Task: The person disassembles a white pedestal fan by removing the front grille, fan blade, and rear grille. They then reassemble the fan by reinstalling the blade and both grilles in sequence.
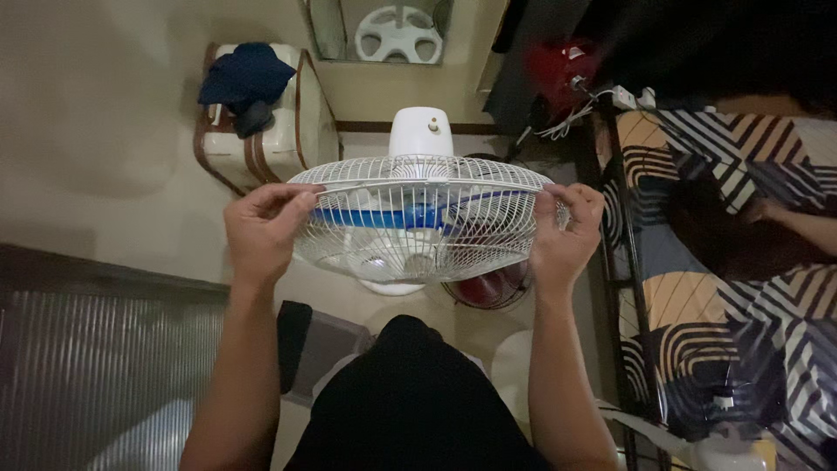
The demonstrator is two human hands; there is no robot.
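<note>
The fan guard (418, 218) is clamped at nine o'clock by the left hand (261, 231) and at three by the right hand (565, 235); the blue blade (410, 216) remains enclosed, the guard not yet removed.

- Dimly lit room, pale cream floor (105, 157).
- White chest (279, 131) with brown straps, dark blue cloth (244, 78) heaped on top.
- Bed (741, 288) at right under striped geometric cover.
- Ribbed grey panel (96, 366) at lower left.

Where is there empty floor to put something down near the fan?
Bare floor lies left of the fan, between the white box and the dark ribbed mat. It is crowded under the fan, and tight on the right by the bed.
</note>
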